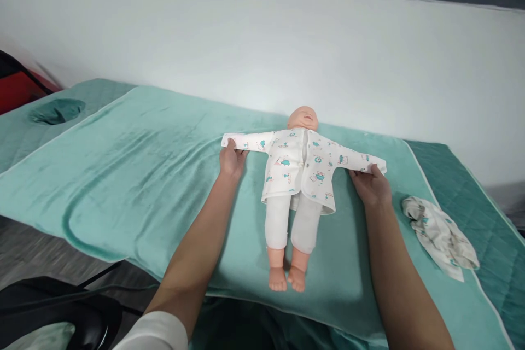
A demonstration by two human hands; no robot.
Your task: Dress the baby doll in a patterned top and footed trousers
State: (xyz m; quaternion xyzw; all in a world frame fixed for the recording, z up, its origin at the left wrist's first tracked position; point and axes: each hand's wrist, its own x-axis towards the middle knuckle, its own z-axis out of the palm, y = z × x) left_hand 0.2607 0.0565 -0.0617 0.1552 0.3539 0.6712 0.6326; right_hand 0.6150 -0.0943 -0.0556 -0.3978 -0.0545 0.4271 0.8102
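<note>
A baby doll (pixel 302 118) lies on its back on a teal towel (pixel 135 175), feet toward me. It wears a white printed shirt (pixel 299 167) and white leggings (pixel 292 221). Both sleeves are stretched straight out to the sides. My left hand (pixel 231 159) pinches the end of the sleeve on the left. My right hand (pixel 372 185) grips the end of the sleeve on the right. Both hands rest low on the towel.
A crumpled printed garment (pixel 438 235) lies on the towel at the right. The towel covers a quilted teal table (pixel 484 202) against a white wall. A face hole (pixel 57 111) shows at the far left. A dark chair (pixel 57 311) stands at the lower left.
</note>
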